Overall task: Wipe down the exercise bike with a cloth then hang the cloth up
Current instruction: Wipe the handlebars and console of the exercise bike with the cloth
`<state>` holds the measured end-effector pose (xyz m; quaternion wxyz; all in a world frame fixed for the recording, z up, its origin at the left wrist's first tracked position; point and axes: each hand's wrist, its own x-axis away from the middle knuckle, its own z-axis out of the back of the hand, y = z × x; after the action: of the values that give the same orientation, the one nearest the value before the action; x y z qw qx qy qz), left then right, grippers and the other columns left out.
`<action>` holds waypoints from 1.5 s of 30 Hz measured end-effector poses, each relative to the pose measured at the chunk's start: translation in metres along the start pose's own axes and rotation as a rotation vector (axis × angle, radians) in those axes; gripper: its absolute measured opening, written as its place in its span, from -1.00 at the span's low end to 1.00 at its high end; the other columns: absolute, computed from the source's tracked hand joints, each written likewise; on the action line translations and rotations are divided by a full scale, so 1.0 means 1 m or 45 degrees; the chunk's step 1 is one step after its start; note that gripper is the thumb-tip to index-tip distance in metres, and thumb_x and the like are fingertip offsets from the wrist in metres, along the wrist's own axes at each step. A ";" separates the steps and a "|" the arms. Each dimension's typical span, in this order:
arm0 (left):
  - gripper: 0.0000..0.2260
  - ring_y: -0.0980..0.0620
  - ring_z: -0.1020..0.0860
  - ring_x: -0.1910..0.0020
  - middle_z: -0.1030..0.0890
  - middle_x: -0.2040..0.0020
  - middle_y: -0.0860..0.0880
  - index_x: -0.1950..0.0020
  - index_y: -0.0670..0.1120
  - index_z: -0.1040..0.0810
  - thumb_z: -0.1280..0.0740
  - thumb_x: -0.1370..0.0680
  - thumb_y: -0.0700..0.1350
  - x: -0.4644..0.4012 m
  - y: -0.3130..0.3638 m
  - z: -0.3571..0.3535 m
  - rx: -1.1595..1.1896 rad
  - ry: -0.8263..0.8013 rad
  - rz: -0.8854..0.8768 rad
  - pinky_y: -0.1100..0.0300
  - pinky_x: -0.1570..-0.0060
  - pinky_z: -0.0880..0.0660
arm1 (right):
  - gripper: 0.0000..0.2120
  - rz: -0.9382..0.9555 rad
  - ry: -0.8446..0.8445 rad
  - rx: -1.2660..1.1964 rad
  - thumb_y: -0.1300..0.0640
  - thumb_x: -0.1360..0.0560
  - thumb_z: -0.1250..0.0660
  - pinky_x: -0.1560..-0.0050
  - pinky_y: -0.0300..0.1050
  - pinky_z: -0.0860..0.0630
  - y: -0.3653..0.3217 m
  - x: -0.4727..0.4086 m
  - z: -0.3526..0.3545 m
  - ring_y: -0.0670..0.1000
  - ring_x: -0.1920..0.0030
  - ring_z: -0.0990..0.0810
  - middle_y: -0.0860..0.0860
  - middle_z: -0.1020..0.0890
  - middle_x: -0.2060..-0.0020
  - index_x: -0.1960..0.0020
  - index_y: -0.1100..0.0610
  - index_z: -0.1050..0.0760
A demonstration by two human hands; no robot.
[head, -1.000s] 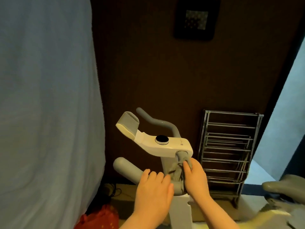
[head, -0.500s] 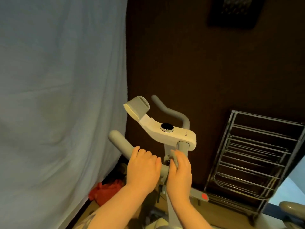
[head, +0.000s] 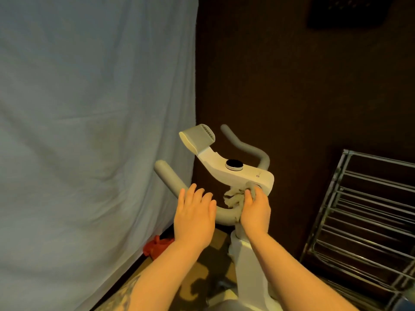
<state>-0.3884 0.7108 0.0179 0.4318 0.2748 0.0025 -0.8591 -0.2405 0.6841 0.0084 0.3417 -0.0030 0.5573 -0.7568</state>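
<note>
Since half a second ago, right hand (head: 254, 208) shifted up, bunched grey rag cloth (head: 233, 197) now pinched against white bike console (head: 247, 173) underside to scrub there. Left hand (head: 194, 217) spread flat on grey padded handlebar (head: 167, 176), likely steadying.

Both forearms bare, no sleeves in view. No gloves, rings, watch or bands on left hand (head: 194, 217) or right hand (head: 256, 208). Nails short, no polish that I can make out. Left forearm (head: 143, 286) has a dark tattoo along its outer edge near the bottom of the frame; pattern too blurred to read. Right forearm (head: 298, 277) unmarked.
</note>
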 end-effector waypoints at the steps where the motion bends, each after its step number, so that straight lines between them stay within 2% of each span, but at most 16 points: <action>1: -0.62 -0.03 -0.01 -0.55 -0.29 -0.49 0.02 -0.48 0.02 -0.30 0.04 -0.69 -0.02 0.000 0.000 0.001 -0.012 -0.013 0.007 -0.01 -0.51 0.20 | -0.73 -0.071 0.030 -0.026 0.08 -0.64 -0.16 -0.17 -0.02 -0.48 0.000 -0.004 0.001 0.05 -0.21 -0.51 0.01 -0.53 -0.16 -0.29 0.12 -0.45; 5: -0.59 0.00 0.02 -0.56 -0.25 -0.51 0.04 -0.50 0.04 -0.26 0.11 -0.68 0.00 -0.001 -0.001 -0.001 -0.023 -0.033 0.035 0.02 -0.50 0.23 | -0.66 -0.065 0.207 -0.191 0.11 -0.64 -0.15 -0.20 -0.15 -0.40 -0.011 0.049 -0.007 -0.09 -0.25 -0.43 -0.08 -0.42 -0.26 -0.40 0.12 -0.36; 8: -0.56 -0.01 0.00 -0.56 -0.26 -0.51 0.03 -0.50 0.04 -0.26 0.14 -0.67 0.00 -0.004 -0.001 -0.006 -0.052 -0.004 0.032 0.01 -0.51 0.19 | -0.71 0.035 0.113 -0.203 0.15 -0.63 -0.16 -0.17 -0.09 -0.47 -0.002 0.050 -0.001 -0.05 -0.20 -0.49 -0.04 -0.47 -0.23 -0.34 0.09 -0.40; 12: -0.40 -0.02 -0.08 -0.54 -0.33 -0.48 0.01 -0.47 0.03 -0.34 0.31 -0.60 0.05 -0.004 -0.004 -0.012 -0.044 0.022 0.010 -0.02 -0.52 0.10 | -0.67 -0.351 0.133 -0.144 0.12 -0.65 -0.14 -0.21 0.00 -0.49 0.002 -0.002 0.013 0.06 -0.26 -0.49 0.05 -0.48 -0.28 -0.41 0.10 -0.34; 14: -0.36 -0.03 -0.13 -0.53 -0.38 -0.45 0.00 -0.45 0.03 -0.37 0.33 -0.57 0.08 -0.004 -0.006 -0.014 -0.031 0.026 -0.006 -0.03 -0.51 0.06 | -0.64 -0.325 0.184 -0.172 0.15 -0.65 -0.14 -0.27 -0.06 -0.43 -0.011 0.016 0.006 0.04 -0.32 -0.44 0.03 -0.43 -0.36 -0.44 0.09 -0.30; 17: -0.40 -0.04 -0.15 -0.53 -0.40 -0.45 -0.01 -0.44 0.04 -0.39 0.28 -0.60 0.08 -0.005 -0.006 -0.009 -0.015 -0.004 -0.053 -0.05 -0.51 0.05 | -0.57 -0.208 0.236 -0.229 0.19 -0.64 -0.13 -0.36 -0.08 -0.33 -0.023 0.045 -0.016 0.04 -0.43 -0.31 0.00 -0.30 -0.45 -0.50 0.08 -0.24; 21: -0.60 -0.03 -0.04 -0.55 -0.29 -0.50 0.04 -0.51 0.06 -0.25 0.04 -0.67 -0.01 -0.015 -0.014 0.007 -0.126 -0.222 -0.288 -0.03 -0.52 0.18 | -0.63 -0.593 0.265 -0.095 0.10 -0.65 -0.08 -0.30 0.16 -0.43 -0.021 -0.010 -0.025 0.13 -0.36 -0.41 0.06 -0.40 -0.38 -0.45 0.03 -0.30; 24: -0.67 -0.07 -0.28 -0.44 -0.47 -0.34 0.00 -0.37 -0.02 -0.39 -0.19 -0.59 -0.12 -0.028 -0.017 0.013 -0.275 -0.366 -0.537 -0.06 -0.50 0.02 | -0.63 -0.402 0.300 0.003 0.16 -0.63 -0.11 -0.34 0.14 -0.39 -0.028 0.018 -0.033 0.12 -0.38 -0.36 0.03 -0.37 -0.40 -0.44 0.06 -0.31; 25: -0.74 -0.07 -0.41 -0.31 -0.54 -0.21 -0.02 -0.25 -0.04 -0.44 -0.23 -0.56 -0.14 -0.032 -0.017 0.013 -0.308 -0.381 -0.623 -0.03 -0.45 -0.11 | -0.61 -0.304 0.296 0.022 0.18 -0.63 -0.12 -0.40 0.08 -0.32 -0.030 0.035 -0.036 0.10 -0.42 -0.30 0.00 -0.33 -0.43 -0.45 0.09 -0.31; 27: -0.87 -0.06 -0.54 0.00 -0.57 0.02 -0.02 -0.05 -0.04 -0.43 -0.28 -0.52 -0.15 -0.041 -0.017 0.013 -0.361 -0.338 -0.797 0.06 -0.08 -0.37 | -0.64 -0.213 0.290 0.079 0.17 -0.64 -0.12 -0.41 0.01 -0.28 -0.027 0.041 -0.037 0.09 -0.43 -0.28 0.01 -0.33 -0.42 -0.42 0.13 -0.35; 28: -0.90 -0.06 -0.55 0.09 -0.56 0.07 -0.02 -0.01 -0.04 -0.42 -0.29 -0.52 -0.15 -0.044 -0.018 0.013 -0.368 -0.333 -0.831 0.08 0.13 -0.35 | -0.68 -0.239 0.278 0.105 0.14 -0.64 -0.12 -0.33 0.01 -0.36 -0.023 0.028 -0.035 0.11 -0.37 -0.35 0.05 -0.39 -0.39 -0.37 0.14 -0.40; 31: -0.97 -0.05 -0.52 0.29 -0.55 0.22 -0.02 0.14 -0.04 -0.48 -0.32 -0.48 -0.13 -0.047 -0.022 0.009 -0.334 -0.270 -0.918 0.11 0.40 -0.29 | -0.75 -0.365 0.228 0.129 0.09 -0.64 -0.13 0.01 -0.09 -0.40 -0.019 0.000 -0.026 0.10 -0.17 -0.49 0.09 -0.49 -0.21 -0.24 0.16 -0.45; 33: -0.84 -0.04 -0.49 0.40 -0.54 0.33 -0.03 0.27 -0.05 -0.50 -0.19 -0.48 -0.11 -0.046 -0.025 -0.003 -0.278 -0.141 -0.980 0.13 0.49 -0.33 | -0.76 -0.264 0.282 0.133 0.11 -0.63 -0.15 -0.04 -0.07 -0.44 -0.019 0.009 -0.029 0.09 -0.22 -0.48 0.06 -0.50 -0.21 -0.24 0.14 -0.46; 36: -0.69 -0.09 -0.52 0.36 -0.58 0.29 -0.06 0.29 -0.07 -0.53 -0.05 -0.53 -0.09 -0.047 -0.028 -0.016 -0.180 0.089 -0.948 0.08 0.46 -0.36 | -0.67 -0.050 0.271 0.168 0.15 -0.63 -0.16 -0.34 0.03 -0.38 -0.016 0.029 -0.032 0.04 -0.39 -0.36 0.02 -0.44 -0.36 -0.37 0.11 -0.43; 41: -0.67 -0.08 -0.56 0.20 -0.60 0.18 -0.05 0.20 -0.08 -0.55 -0.02 -0.55 -0.11 -0.040 -0.027 -0.016 -0.124 0.045 -0.859 0.04 0.24 -0.38 | -0.80 -0.216 0.205 0.151 0.12 -0.64 -0.15 0.09 -0.11 -0.37 -0.026 0.008 -0.018 0.01 -0.05 -0.49 0.06 -0.53 -0.10 -0.16 0.15 -0.49; 45: -0.80 -0.08 -0.55 0.23 -0.57 0.27 -0.04 0.24 -0.06 -0.50 -0.12 -0.50 -0.14 -0.040 -0.027 -0.016 -0.136 0.102 -0.882 0.05 0.23 -0.40 | -0.73 -0.067 0.307 0.122 0.16 -0.62 -0.17 -0.29 0.00 -0.42 -0.025 0.045 -0.036 0.06 -0.32 -0.42 0.05 -0.48 -0.29 -0.28 0.14 -0.48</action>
<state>-0.3821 0.7612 0.0165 0.1279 0.2682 0.1574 -0.9418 -0.3012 0.6948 -0.0009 0.2518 0.0897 0.5573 -0.7861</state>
